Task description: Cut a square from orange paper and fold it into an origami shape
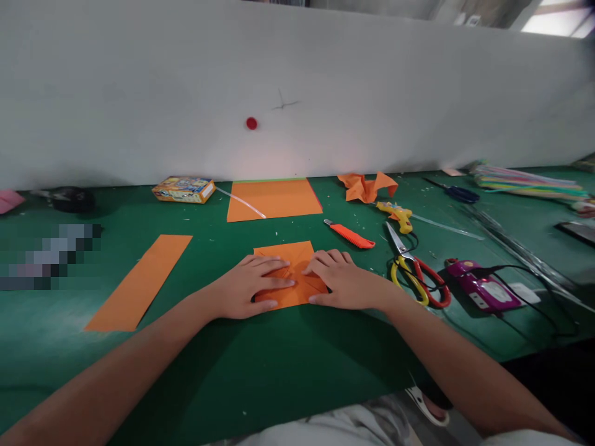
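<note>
A square of orange paper [297,251] with crease lines lies flat on the green table in front of me. My left hand [253,285] rests on its left side, fingers outstretched and slightly apart. On the right side of the sheet lies my right hand [341,279], its fingers also extended and the thumb near the lower edge. Both hands touch the paper without gripping it, and they cover parts of its sides. Just beyond my right hand are an orange utility knife [351,235] and scissors [418,272] with yellow and red handles.
An orange paper strip [142,282] lies left; a stack of orange sheets [274,199] and a small box [184,189] sit by the white wall [186,93]. Rightward are folded orange paper [367,187], a yellow glue gun [395,214], a purple power strip [483,288] and cables.
</note>
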`<action>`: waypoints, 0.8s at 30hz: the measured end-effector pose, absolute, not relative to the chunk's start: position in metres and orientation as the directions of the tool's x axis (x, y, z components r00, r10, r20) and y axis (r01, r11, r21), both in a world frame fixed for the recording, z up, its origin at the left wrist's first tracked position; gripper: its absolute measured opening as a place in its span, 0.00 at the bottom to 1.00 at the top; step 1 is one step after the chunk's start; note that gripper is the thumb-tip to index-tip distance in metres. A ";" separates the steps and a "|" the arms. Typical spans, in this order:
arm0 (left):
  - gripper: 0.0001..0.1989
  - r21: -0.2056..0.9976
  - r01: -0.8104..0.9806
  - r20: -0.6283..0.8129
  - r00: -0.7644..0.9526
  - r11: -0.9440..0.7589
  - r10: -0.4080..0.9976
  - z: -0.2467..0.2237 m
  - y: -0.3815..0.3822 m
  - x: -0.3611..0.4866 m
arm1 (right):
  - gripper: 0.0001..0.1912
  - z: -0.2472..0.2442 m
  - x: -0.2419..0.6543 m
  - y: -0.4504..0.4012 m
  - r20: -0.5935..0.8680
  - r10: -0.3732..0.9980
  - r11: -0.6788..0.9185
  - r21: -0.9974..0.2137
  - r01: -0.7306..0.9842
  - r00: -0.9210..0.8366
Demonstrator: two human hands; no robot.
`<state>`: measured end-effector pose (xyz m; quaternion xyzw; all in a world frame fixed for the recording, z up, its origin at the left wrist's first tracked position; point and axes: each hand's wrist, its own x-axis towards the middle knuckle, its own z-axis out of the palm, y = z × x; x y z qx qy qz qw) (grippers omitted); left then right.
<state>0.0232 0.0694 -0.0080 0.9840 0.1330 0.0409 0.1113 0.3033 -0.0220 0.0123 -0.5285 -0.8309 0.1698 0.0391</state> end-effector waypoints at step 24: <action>0.25 0.244 0.277 0.046 0.954 -0.929 0.296 -0.009 0.070 0.023 | 0.22 0.017 0.316 -0.016 -0.242 0.864 0.326 -0.402 0.856 -0.442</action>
